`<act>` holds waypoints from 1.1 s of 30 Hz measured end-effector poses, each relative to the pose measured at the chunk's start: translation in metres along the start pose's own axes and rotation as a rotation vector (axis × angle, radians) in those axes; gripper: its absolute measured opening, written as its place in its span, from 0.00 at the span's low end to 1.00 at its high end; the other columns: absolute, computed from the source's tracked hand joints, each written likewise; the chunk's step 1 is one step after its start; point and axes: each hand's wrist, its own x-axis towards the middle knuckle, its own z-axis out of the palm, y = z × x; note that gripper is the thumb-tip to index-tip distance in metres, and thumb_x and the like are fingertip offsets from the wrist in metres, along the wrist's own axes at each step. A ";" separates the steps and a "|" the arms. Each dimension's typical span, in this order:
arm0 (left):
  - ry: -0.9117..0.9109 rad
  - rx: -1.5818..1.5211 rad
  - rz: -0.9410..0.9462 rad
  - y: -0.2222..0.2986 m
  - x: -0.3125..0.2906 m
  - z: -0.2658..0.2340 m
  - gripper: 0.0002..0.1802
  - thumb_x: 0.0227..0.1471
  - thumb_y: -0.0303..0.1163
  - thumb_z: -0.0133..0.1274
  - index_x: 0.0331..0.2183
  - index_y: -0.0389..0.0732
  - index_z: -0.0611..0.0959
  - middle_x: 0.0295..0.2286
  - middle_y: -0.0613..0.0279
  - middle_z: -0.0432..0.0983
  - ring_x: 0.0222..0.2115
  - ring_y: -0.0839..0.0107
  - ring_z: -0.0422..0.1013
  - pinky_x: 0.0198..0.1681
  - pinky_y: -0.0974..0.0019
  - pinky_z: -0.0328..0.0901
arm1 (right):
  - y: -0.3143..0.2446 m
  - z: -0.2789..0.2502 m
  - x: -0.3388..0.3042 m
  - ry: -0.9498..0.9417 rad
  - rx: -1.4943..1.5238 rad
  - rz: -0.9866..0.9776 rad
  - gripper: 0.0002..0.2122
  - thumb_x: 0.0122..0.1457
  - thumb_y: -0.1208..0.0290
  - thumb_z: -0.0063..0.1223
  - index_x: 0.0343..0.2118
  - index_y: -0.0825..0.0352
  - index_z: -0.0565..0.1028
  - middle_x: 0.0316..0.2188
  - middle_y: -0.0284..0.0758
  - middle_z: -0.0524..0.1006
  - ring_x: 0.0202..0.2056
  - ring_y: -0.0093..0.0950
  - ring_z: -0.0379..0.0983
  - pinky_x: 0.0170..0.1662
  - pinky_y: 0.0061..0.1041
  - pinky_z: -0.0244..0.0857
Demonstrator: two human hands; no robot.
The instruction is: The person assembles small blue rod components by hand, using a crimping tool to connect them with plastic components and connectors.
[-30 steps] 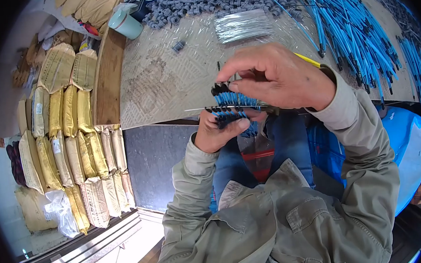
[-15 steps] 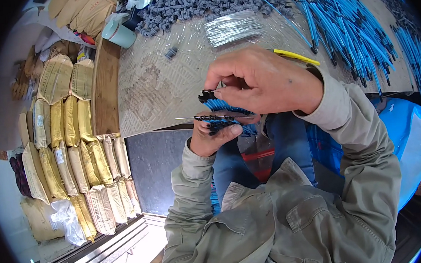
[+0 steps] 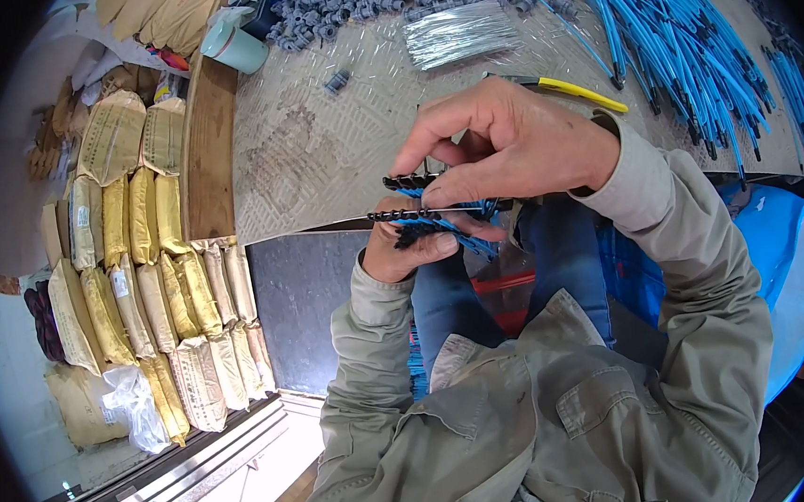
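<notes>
Over my lap, at the table's near edge, my left hand is closed around a bundle of thin blue rods with black ends. The black ends line up in a row, and a thin straight line, seemingly a wire, runs along them. Above, my right hand is closed on a second row of black ends, index finger at their left and thumb at their right. My palms and fingers hide most of the bundle.
Farther off on the table lie a stack of silvery wires, yellow-handled pliers, a heap of grey fittings and a pile of blue rods. A pale green cup stands back left. Packed bags are stacked at left.
My right index finger and thumb have spread from a pinch to the two ends of the upper black row. The wire tip sticking out at the left no longer shows. The view has shifted slightly.
</notes>
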 end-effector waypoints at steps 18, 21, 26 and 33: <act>-0.013 0.175 0.029 0.002 -0.007 -0.003 0.12 0.39 0.24 0.59 0.31 0.32 0.81 0.31 0.50 0.77 0.37 0.63 0.72 0.44 0.61 0.64 | -0.007 0.019 0.000 0.189 -0.503 -0.310 0.07 0.45 0.76 0.56 0.29 0.67 0.73 0.16 0.29 0.62 0.16 0.23 0.59 0.18 0.22 0.53; -0.036 0.222 0.041 0.003 -0.003 0.002 0.12 0.40 0.22 0.58 0.32 0.32 0.81 0.32 0.51 0.77 0.38 0.64 0.72 0.44 0.62 0.64 | -0.002 0.020 0.005 0.244 -0.502 -0.377 0.05 0.47 0.75 0.56 0.26 0.68 0.73 0.17 0.30 0.64 0.16 0.23 0.60 0.18 0.23 0.52; -0.046 0.304 0.006 0.003 0.008 0.014 0.13 0.43 0.22 0.56 0.35 0.32 0.80 0.35 0.53 0.77 0.40 0.65 0.71 0.47 0.65 0.62 | 0.005 0.009 -0.001 0.468 -0.791 -0.417 0.05 0.49 0.74 0.55 0.22 0.68 0.73 0.18 0.32 0.67 0.16 0.23 0.62 0.19 0.23 0.52; -0.009 0.273 -0.062 0.006 0.011 0.015 0.14 0.45 0.24 0.56 0.38 0.33 0.80 0.36 0.55 0.77 0.41 0.69 0.71 0.47 0.67 0.62 | -0.018 -0.001 -0.058 0.390 -0.736 -0.124 0.06 0.51 0.74 0.53 0.21 0.70 0.72 0.16 0.32 0.68 0.17 0.24 0.62 0.21 0.24 0.52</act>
